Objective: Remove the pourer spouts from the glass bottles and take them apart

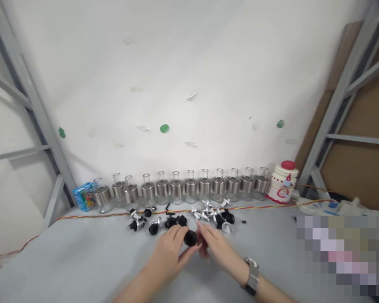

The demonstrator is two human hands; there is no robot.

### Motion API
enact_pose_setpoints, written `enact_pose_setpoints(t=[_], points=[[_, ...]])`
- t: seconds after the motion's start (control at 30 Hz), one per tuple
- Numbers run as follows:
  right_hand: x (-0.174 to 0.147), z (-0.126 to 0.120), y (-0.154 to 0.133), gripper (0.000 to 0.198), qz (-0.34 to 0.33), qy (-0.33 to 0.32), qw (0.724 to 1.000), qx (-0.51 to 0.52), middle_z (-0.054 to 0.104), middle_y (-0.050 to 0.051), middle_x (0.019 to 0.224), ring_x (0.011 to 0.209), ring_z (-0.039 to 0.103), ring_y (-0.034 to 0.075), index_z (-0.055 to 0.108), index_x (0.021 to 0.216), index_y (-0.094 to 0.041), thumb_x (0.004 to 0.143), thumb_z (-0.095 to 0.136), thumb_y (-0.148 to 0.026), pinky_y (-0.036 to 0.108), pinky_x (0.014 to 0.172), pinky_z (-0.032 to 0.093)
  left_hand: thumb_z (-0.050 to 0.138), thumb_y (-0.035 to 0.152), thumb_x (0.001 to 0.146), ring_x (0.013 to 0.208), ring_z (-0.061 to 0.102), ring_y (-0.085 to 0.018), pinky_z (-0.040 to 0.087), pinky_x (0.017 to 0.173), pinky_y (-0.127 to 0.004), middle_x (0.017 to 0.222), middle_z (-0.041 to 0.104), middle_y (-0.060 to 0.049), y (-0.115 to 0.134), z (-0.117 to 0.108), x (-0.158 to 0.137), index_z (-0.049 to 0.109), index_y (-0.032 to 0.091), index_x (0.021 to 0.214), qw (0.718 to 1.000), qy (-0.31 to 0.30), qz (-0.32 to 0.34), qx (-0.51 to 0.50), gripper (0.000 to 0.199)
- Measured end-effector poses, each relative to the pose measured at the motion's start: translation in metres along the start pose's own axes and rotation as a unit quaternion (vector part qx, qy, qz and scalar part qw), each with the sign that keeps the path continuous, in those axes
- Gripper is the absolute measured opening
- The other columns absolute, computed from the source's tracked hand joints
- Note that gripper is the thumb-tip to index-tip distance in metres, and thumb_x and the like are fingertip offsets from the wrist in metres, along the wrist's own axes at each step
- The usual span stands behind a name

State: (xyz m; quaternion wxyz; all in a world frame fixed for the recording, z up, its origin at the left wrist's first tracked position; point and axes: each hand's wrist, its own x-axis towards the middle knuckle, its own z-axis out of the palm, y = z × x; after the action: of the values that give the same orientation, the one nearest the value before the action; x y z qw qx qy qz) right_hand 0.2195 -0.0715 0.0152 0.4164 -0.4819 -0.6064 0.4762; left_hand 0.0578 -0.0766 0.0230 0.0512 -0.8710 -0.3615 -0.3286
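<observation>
My left hand [171, 249] is closed around a round black cap [190, 238], its hollow dark end facing me. Close against the cap's right side, my right hand [217, 247] has its fingers bent together; what lies between them is hidden. Just beyond both hands lie loose bottle-top parts: black caps with silver collars [153, 228] to the left, and white and silver pieces [205, 213] with black caps [229, 216] to the right. A clear plastic piece [227, 227] lies by my right fingertips.
Several glass bottles with steel sleeves [190, 185] stand in a row along the wall. A blue box [84, 196] is at the left end, a red-lidded jar [282, 183] at the right. A twisted red-yellow wire [113, 213] crosses the grey table [66, 252]. Metal posts [41, 109] flank it.
</observation>
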Motion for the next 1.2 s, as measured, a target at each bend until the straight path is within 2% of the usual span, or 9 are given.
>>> enact_pose_setpoints(t=[0.07,0.13,0.27,0.37,0.57,0.83,0.97,1.07,1.2], points=[[0.005,-0.023,-0.002,0.037,-0.088,0.09,0.974,-0.186,0.054,0.0,0.056,0.055,0.053,0.015,0.051,0.07,-0.019,0.083,0.032,-0.048,0.025,0.054,0.039,0.047,0.034,0.081,0.082,0.059,-0.019,0.051,0.069,-0.031,0.092,0.06,-0.009,-0.005,0.001,0.0,0.048,0.017,0.104,1.0,0.006,-0.016,-0.019,0.028],[0.009,-0.047,-0.005,0.026,-0.122,0.176,0.91,-0.355,0.059,0.005,0.075,0.072,0.056,0.018,0.055,0.077,-0.018,0.084,0.036,-0.035,0.027,0.065,0.039,0.046,0.032,0.081,0.087,0.058,-0.019,0.051,0.07,-0.029,0.1,0.059,-0.009,-0.012,0.004,0.0,0.046,0.019,0.108,0.999,0.013,-0.027,-0.038,0.03],[0.01,-0.071,-0.006,0.021,-0.032,0.237,0.778,-0.582,0.058,0.011,0.083,0.076,0.057,0.023,0.057,0.081,-0.015,0.083,0.041,-0.028,0.031,0.064,0.039,0.043,0.028,0.083,0.085,0.059,-0.016,0.052,0.068,-0.026,0.11,0.056,-0.008,-0.024,0.011,-0.003,0.038,0.023,0.118,0.996,0.026,-0.061,-0.063,0.035],[0.006,-0.067,-0.002,0.026,0.016,0.232,0.745,-0.626,0.059,0.015,0.081,0.073,0.059,0.027,0.057,0.084,-0.012,0.082,0.043,-0.034,0.033,0.059,0.039,0.041,0.026,0.084,0.078,0.059,-0.014,0.052,0.069,-0.027,0.108,0.056,-0.007,-0.027,0.013,-0.004,0.039,0.023,0.116,0.994,0.02,-0.082,-0.063,0.033],[0.007,-0.054,0.012,0.012,0.024,0.16,0.846,-0.508,0.061,0.016,0.087,0.073,0.06,0.025,0.059,0.08,-0.013,0.075,0.052,-0.023,0.03,0.06,0.039,0.044,0.036,0.081,0.067,0.057,-0.014,0.049,0.063,-0.027,0.084,0.054,-0.005,-0.022,0.007,0.001,0.049,0.019,0.1,0.994,0.038,-0.101,-0.021,0.026],[0.016,-0.06,0.008,0.013,-0.008,0.156,0.898,-0.411,0.061,0.005,0.07,0.065,0.057,0.019,0.056,0.065,-0.018,0.071,0.053,-0.029,0.028,0.058,0.039,0.045,0.05,0.077,0.054,0.052,-0.013,0.041,0.053,-0.023,0.061,0.054,0.0,-0.029,0.009,-0.001,0.053,0.019,0.066,0.993,0.002,-0.114,0.013,0.034],[0.014,-0.058,-0.008,0.017,0.035,0.106,0.988,-0.107,0.058,0.0,0.06,0.049,0.053,0.013,0.055,0.063,-0.017,0.068,0.054,-0.033,0.024,0.048,0.038,0.046,0.05,0.076,0.057,0.051,-0.013,0.04,0.055,-0.023,0.062,0.052,0.001,-0.023,0.008,0.001,0.05,0.019,0.061,0.979,-0.023,-0.187,-0.081,0.034],[0.008,-0.054,-0.017,0.013,0.065,0.025,0.986,0.15,0.062,0.003,0.073,0.054,0.056,0.011,0.055,0.072,-0.016,0.066,0.057,-0.027,0.023,0.051,0.041,0.041,0.05,0.078,0.054,0.054,-0.013,0.041,0.047,-0.022,0.061,0.052,0.002,-0.013,0.01,0.003,0.048,0.018,0.069,0.918,-0.064,-0.274,-0.279,0.034],[0.003,-0.049,-0.017,0.012,0.075,-0.014,0.957,0.28,0.064,0.004,0.075,0.057,0.057,0.01,0.055,0.076,-0.016,0.066,0.056,-0.021,0.024,0.059,0.043,0.031,0.053,0.081,0.045,0.055,-0.011,0.038,0.036,-0.019,0.056,0.051,0.004,-0.004,0.015,0.005,0.043,0.018,0.075,0.818,-0.066,-0.338,-0.461,0.037]])
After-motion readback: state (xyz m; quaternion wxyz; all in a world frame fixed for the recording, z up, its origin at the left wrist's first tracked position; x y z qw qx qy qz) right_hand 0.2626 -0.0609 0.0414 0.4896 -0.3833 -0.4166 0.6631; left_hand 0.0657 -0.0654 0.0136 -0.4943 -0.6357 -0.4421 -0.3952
